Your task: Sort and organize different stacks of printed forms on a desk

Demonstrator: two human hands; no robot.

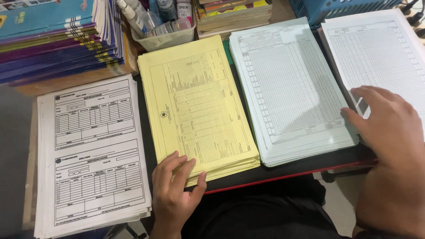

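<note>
Four stacks of printed forms lie side by side along the near edge of the desk [283, 176], and our two hands sit on two of them. Our left hand [173, 186] rests on the near left corner of the yellow stack [197, 104], fingers [177, 161] spread flat on the top sheet and the thumb hooked over the near edge; it presses rather than grips, and nothing is lifted. That stack runs lengthwise away from us, so nearly all of it lies beyond the fingertips, toward the far edge.

Our right hand [389, 128] lies loosely curled on the near left corner of the white stack [376, 48] at the desk's right end, fingertips touching where it meets the pale blue stack [287, 88]; we cannot tell whether a sheet is pinched there. The left hand is clearly nearer to the yellow pile, the right to the white one. At the desk's left end sits a stack of white forms with tables [90, 155], untouched.
</note>
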